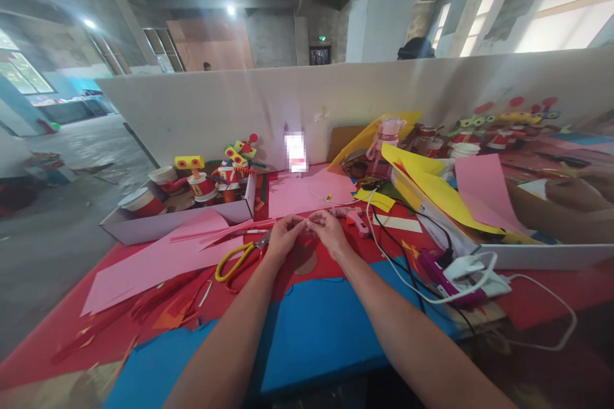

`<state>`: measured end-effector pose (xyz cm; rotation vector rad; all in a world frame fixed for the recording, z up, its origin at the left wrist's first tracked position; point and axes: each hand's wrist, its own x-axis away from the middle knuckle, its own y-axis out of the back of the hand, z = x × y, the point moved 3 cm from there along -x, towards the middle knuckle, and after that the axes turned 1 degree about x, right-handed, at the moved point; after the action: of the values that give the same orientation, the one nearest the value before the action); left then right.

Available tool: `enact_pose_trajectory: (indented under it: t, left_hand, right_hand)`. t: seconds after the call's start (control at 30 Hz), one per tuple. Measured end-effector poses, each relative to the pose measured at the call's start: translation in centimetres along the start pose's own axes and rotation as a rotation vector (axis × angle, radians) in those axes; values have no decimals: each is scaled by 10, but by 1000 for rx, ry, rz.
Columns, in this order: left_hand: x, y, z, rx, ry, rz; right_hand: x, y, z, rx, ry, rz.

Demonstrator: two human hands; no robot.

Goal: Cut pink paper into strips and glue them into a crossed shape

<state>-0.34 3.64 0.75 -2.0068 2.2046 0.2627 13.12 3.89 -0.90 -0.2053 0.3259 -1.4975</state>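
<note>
Head view shows two bare hands close together over the red cover on the table. The left hand and the right hand both have their fingers bent in, and their fingertips meet in the middle. I cannot tell if they pinch something small there, because that spot is too tiny to see well.

A round brown piece lies flat just below the fingertips, between the two wrists. Scissors with yellow and red handles lie just beside the left hand, on its outer side, and that hand hides part of the blades. A pink glue gun lies just past the right hand, to its right.

Blue sheet is spread under both arms, nearer to the body. Pink paper lies off to the left. Behind it stands a white box with cup toys in it. A purple power strip is farther right, with cords around it.
</note>
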Motion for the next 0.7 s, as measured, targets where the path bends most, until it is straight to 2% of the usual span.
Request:
enact_pose_trajectory:
  t: [0.43,0.7]
  left_hand:
    - [3,0,-3,222,52,25]
    - [5,2,-6,177,23,3]
  right_hand:
    - [6,-2,9,-107,-108,85]
    - [6,-3,5,-198,-141,113]
